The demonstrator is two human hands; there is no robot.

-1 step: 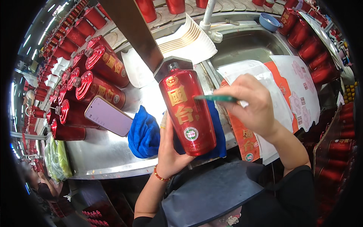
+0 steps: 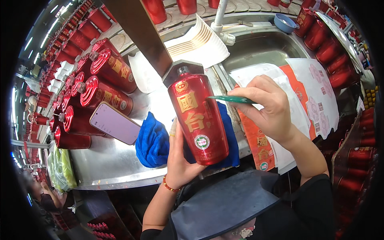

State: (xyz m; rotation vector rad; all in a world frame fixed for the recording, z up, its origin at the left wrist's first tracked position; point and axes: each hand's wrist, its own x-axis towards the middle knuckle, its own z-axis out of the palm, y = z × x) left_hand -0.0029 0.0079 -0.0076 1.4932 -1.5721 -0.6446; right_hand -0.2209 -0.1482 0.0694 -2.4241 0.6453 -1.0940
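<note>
A red bottle (image 2: 199,120) is gripped from below by the left hand (image 2: 181,158), fingers wrapped around its base, above a blue cloth (image 2: 153,143). A green tool (image 2: 230,99) is pinched between the right hand (image 2: 269,106)'s fingertips, its tip set against the bottle's shoulder. Further off, a phone (image 2: 115,123) is propped against stacked red bottles (image 2: 96,90); a steel sink (image 2: 262,44) is seen beyond.

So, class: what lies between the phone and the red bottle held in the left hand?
In the head view, a crumpled blue cloth lies on the metal counter between the phone and the red bottle, partly behind the left hand.
</note>
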